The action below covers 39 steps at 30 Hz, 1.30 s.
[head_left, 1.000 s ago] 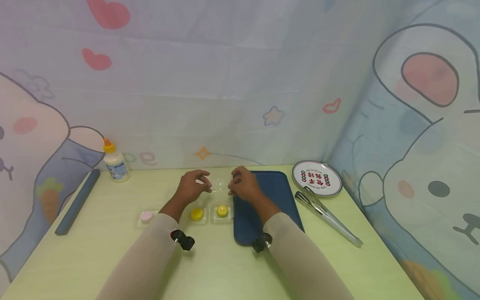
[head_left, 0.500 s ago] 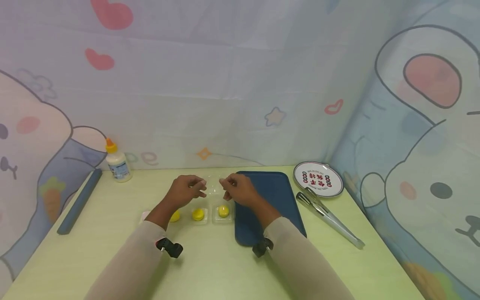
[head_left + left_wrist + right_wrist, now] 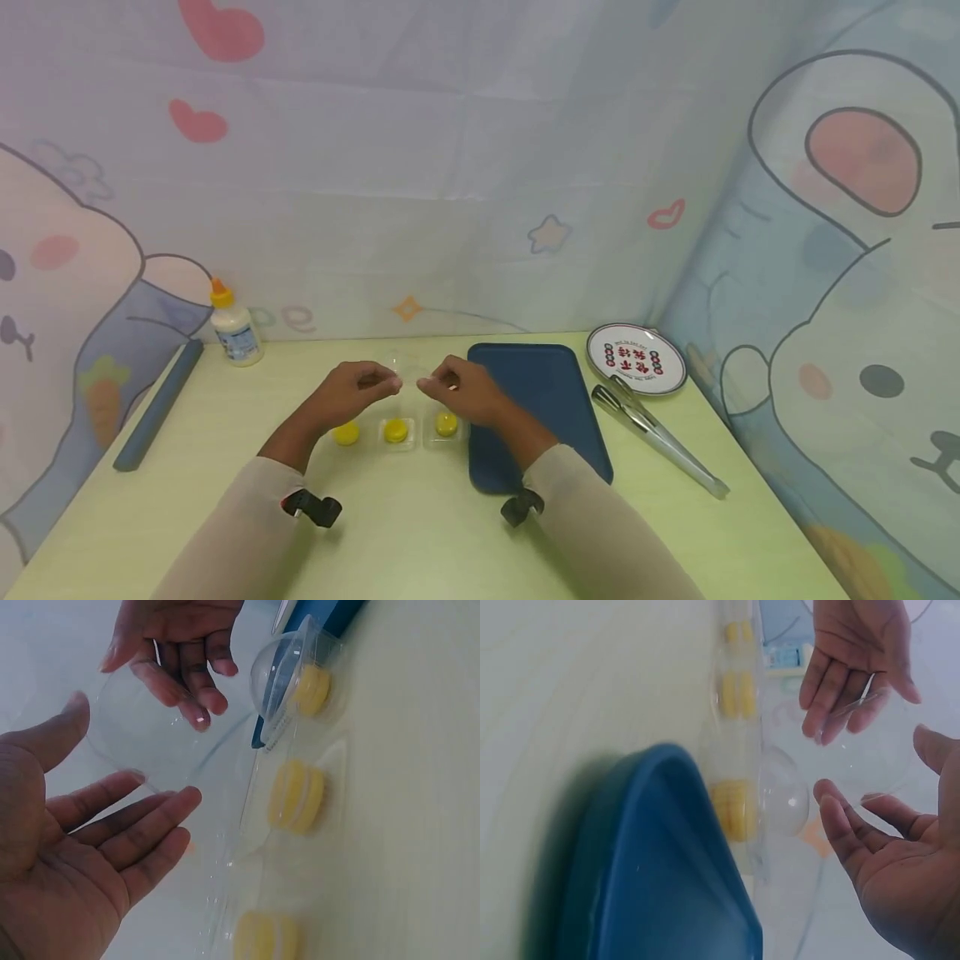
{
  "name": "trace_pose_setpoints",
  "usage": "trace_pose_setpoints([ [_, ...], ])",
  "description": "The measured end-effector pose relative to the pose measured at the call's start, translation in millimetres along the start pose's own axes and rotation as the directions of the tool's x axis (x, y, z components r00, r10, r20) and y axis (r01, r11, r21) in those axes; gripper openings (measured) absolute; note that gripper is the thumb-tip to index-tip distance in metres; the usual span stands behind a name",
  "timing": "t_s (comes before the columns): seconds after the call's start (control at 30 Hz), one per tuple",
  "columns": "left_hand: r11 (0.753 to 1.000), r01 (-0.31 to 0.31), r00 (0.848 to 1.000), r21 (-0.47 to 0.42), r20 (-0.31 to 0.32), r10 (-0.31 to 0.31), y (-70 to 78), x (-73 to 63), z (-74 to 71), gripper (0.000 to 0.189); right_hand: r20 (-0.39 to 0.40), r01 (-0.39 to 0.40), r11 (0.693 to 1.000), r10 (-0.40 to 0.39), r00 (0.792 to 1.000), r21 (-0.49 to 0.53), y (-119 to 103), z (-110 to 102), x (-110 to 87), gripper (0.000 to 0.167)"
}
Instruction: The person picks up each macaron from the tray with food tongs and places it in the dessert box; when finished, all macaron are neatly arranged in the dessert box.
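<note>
Between my hands is a clear round plastic lid (image 3: 142, 724), hard to make out in the head view. My left hand (image 3: 352, 390) holds its left edge between thumb and fingers, and my right hand (image 3: 467, 390) holds the right edge. Below them, a yellow macaron (image 3: 395, 430) sits in a clear plastic tray. To its right another yellow macaron (image 3: 446, 424) lies in a clear container with a rounded dome (image 3: 781, 791) over it. A third yellow macaron (image 3: 346, 433) is by my left wrist. Whether the lid joins the middle tray cannot be seen.
Right of the containers lies a blue tray (image 3: 543, 400), partly under my right forearm. Metal tongs (image 3: 660, 437) and an oval plate (image 3: 636, 358) are farther right. At the back left stands a glue bottle (image 3: 237, 333), with a blue-grey bar (image 3: 159, 406) beside it.
Both hands have moved left and a little toward me, coming closer together around the clear lid. My left arm now covers the pink macaron, and the leftmost yellow one has come into sight.
</note>
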<state>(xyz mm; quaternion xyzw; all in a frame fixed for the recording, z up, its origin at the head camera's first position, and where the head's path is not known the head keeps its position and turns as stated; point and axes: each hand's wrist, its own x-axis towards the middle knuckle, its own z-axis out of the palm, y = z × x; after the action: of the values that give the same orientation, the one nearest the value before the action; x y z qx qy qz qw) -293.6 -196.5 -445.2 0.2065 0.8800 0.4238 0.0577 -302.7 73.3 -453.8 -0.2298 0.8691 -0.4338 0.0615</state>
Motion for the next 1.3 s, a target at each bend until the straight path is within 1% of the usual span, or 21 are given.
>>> trace_pose_setpoints([
  [0.07, 1.000, -0.002, 1.000, -0.023, 0.017, 0.002, -2.7, -4.0, -2.0, 0.050, 0.015, 0.001, 1.000, -0.001, 1.000, 0.019, -4, 1, -1.0, 0.042],
  [0.17, 0.999, -0.014, 0.998, -0.034, 0.053, 0.016, -6.6, -9.1, -4.4, 0.056, 0.033, 0.010, 0.999, -0.011, 0.999, 0.045, -8, 4, -2.0, 0.048],
  [0.27, 0.999, -0.049, 0.996, 0.000, 0.074, 0.049, -10.4, -13.8, -5.4, 0.061, 0.046, 0.022, 0.998, -0.024, 0.999, 0.054, -12, 7, -3.0, 0.050],
  [0.33, 0.997, -0.071, 0.995, 0.032, 0.069, 0.069, -12.7, -16.9, -5.4, 0.063, 0.053, 0.035, 0.999, -0.037, 0.998, 0.033, -14, 10, -3.7, 0.053],
  [0.43, 0.992, -0.101, 0.994, 0.074, 0.049, 0.098, -15.7, -21.3, -4.4, 0.062, 0.067, 0.055, 0.998, -0.052, 0.996, -0.036, -16, 15, -4.5, 0.061],
  [0.57, 0.991, -0.107, 0.994, 0.086, 0.011, 0.106, -17.7, -26.6, -2.9, 0.058, 0.080, 0.049, 0.989, -0.038, 0.996, -0.142, -20, 24, -6.1, 0.066],
  [0.67, 0.991, -0.092, 0.996, 0.099, -0.006, 0.093, -17.8, -31.0, -1.1, 0.060, 0.086, 0.032, 0.979, -0.015, 0.996, -0.203, -22, 30, -6.8, 0.066],
  [0.77, 0.989, -0.081, 0.997, 0.120, -0.007, 0.082, -17.6, -33.6, 1.8, 0.063, 0.090, 0.024, 0.970, -0.002, 0.996, -0.244, -24, 35, -6.9, 0.066],
  [1.1, 0.987, -0.044, 0.999, 0.152, 0.005, 0.044, -24.4, -35.4, 11.5, 0.066, 0.060, 0.002, 0.948, 0.018, 0.998, -0.318, -18, 49, -7.9, 0.064],
  [1.3, 0.984, -0.046, 0.999, 0.174, -0.007, 0.047, -24.0, -36.7, 15.9, 0.066, 0.039, -0.005, 0.938, 0.019, 0.999, -0.346, -17, 52, -8.7, 0.064],
])
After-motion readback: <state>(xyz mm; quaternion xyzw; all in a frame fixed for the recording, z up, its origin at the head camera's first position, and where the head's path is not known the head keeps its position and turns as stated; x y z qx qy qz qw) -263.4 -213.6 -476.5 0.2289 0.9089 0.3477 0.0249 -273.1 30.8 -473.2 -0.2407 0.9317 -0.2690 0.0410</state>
